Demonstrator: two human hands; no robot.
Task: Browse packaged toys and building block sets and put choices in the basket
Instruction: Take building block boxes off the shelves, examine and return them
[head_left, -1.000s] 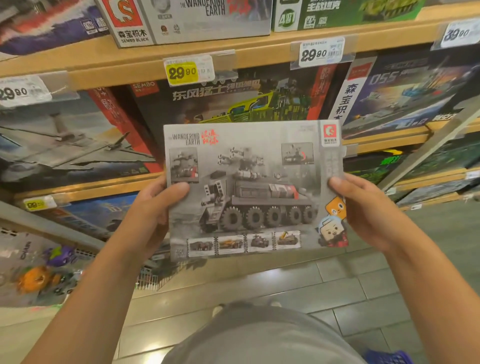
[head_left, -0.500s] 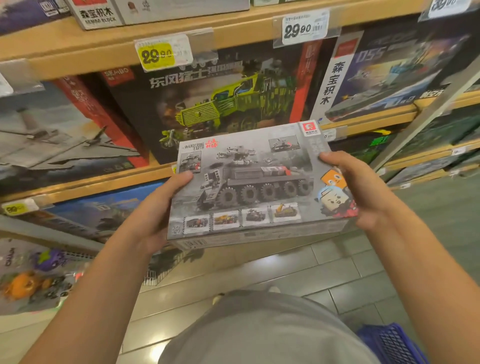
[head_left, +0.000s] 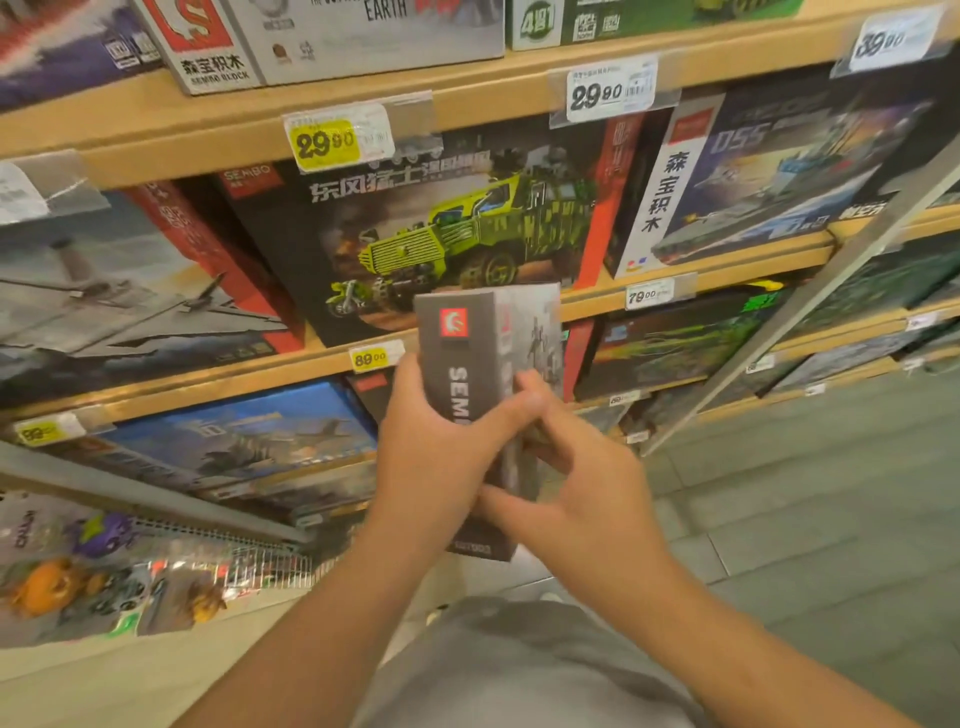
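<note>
the shelves are rising behind the fingers, packed with boxed block sets; the biggest, the green truck box, is sitting just beyond and above the fingers. in front of it the grey box is standing on end, narrow side facing the person, clamped between both hands. the left hand is wrapping its fingers round the lower left edge, thumb across the side panel; the right hand is pinching the right face, fingers partly spread. the basket is not showing here. judging by the task, the person is turning the box to read its side. doing this well means keeping one hand firmly closed while the other is re-gripping, turning slowly, and holding the box clear of the shelf edge.
</note>
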